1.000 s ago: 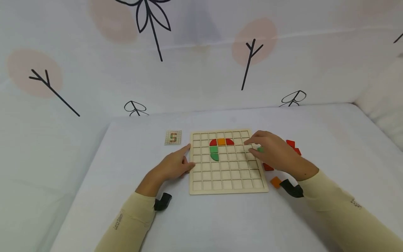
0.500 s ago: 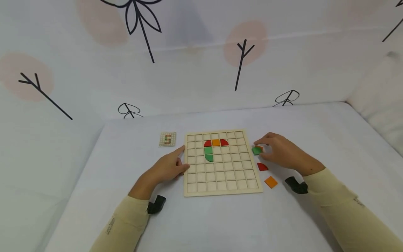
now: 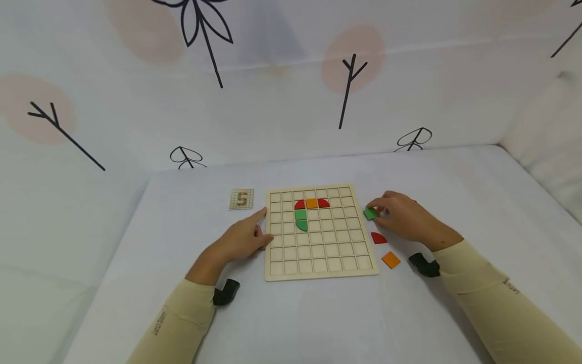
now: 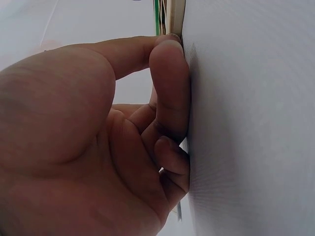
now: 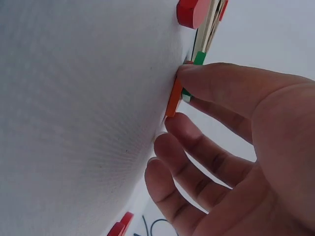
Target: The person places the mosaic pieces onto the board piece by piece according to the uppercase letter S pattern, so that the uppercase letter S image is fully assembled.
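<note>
A pale wooden grid board [image 3: 323, 263] lies flat on the table. My left hand [image 3: 241, 240] rests at its left edge, the index fingertip and thumb touching the rim; the other fingers are bent underneath. Just beyond the board's right edge, my right hand [image 3: 402, 217] pinches a green tile [image 3: 370, 214] between thumb and index finger. Up close in the right wrist view, an orange tile [image 5: 174, 96] lies against the table under the green one. On the board, red quarter-rounds [image 3: 299, 205] flank an orange square [image 3: 311, 203], with green pieces [image 3: 301, 215] below the left one.
A small pattern card [image 3: 241, 199] showing an S lies left of the board. Near the board's right edge are a loose red quarter-round [image 3: 378, 238] and an orange square [image 3: 391, 260]. More red tiles [image 5: 120, 226] appear in the right wrist view's bottom corner.
My right hand has moved from over the board's right part to the loose tiles beside it and closed on the green tile. The left hand stays at the board's edge.
</note>
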